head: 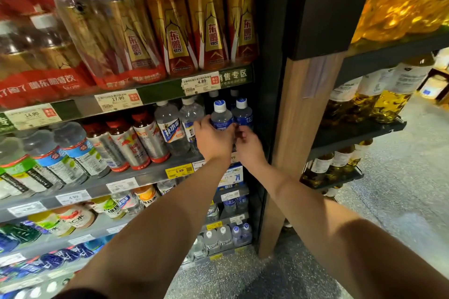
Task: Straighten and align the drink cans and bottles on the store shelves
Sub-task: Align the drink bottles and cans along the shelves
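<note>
While we look down from the head view, our left hand (212, 139) is wrapped tight around a blue bottle (221, 116) at the right end of the middle shelf (136, 175). Our right hand (247, 144) sits just beside it; we cannot tell if that grip holds anything. The bottle stands tall, white cap up. We think the job is partly done: the silver bottles (136, 143) to the left lean and need fixing.

bright overhead store light throws white glare on the shrink-wrapped packs (102, 19) at upper left, the shelf recesses fall dark, and wide-angle distortion bends and blurs the edges, especially the lower-left bottles (29, 267).
</note>
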Motion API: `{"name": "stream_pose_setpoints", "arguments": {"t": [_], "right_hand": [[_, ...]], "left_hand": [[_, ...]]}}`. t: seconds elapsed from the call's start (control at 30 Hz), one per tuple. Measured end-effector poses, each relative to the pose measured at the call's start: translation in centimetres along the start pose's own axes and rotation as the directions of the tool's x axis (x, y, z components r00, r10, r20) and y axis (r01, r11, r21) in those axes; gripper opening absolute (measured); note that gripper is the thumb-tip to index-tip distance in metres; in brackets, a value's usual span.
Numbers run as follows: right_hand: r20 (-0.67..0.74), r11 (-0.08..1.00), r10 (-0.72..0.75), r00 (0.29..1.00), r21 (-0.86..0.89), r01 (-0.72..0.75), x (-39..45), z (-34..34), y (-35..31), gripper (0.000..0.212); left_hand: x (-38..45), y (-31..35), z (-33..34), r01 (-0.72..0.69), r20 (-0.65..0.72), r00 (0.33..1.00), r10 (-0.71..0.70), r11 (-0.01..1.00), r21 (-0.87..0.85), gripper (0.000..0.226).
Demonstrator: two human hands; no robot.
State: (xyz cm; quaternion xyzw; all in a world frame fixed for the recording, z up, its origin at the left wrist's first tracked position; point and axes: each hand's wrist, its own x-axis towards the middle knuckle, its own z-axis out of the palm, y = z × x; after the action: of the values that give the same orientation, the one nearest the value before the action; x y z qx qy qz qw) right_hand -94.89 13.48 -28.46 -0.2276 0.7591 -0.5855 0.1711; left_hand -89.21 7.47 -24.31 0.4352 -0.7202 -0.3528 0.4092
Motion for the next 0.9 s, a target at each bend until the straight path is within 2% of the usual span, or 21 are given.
{"name": "stream_pose_setpoints", "arguments": {"t": [0.2, 0.37, 0.53, 0.7, 0.77, 0.9], "right_hand": [[0.057, 0.999, 0.024, 0.998, 0.033, -0.025, 1.0, 0.2, 0.0, 0.033], [0.071, 0.993, 0.064, 0.995, 0.094, -0.071, 1.5, 0.3, -0.4, 0.032], [0.065, 0.998, 0.054, 0.996, 0.028, -0.056, 1.3, 0.4, -0.2, 0.030], [0.045, 0.997, 0.058, 0.997, 0.054, -0.061, 1.3, 0.5, -0.1, 0.027], [0.050, 0.995, 0.067, 0.997, 0.068, -0.070, 1.3, 0.5, -0.1, 0.026], [0.107, 0.988, 0.105, 0.989, 0.098, -0.115, 1.2, 0.8, -0.4, 0.026]], "left_hand": [[0.4, 0.0, 0.1, -0.017, 0.019, 1.000, 0.016, 0.999, 0.035, 0.055], [0.1, -0.9, 0.0, -0.133, 0.080, 0.989, 0.121, 0.977, 0.167, 0.063], [0.0, -1.4, -0.2, -0.072, 0.059, 0.997, 0.059, 0.966, 0.249, 0.061], [0.0, -1.5, -1.0, -0.097, 0.114, 0.991, 0.068, 0.955, 0.279, 0.070], [-0.2, -1.7, -1.5, -0.111, 0.116, 0.990, 0.086, 0.965, 0.238, 0.066], [-0.2, -2.7, -2.8, -0.112, 0.150, 0.985, 0.081, 0.971, 0.210, 0.041]]}}
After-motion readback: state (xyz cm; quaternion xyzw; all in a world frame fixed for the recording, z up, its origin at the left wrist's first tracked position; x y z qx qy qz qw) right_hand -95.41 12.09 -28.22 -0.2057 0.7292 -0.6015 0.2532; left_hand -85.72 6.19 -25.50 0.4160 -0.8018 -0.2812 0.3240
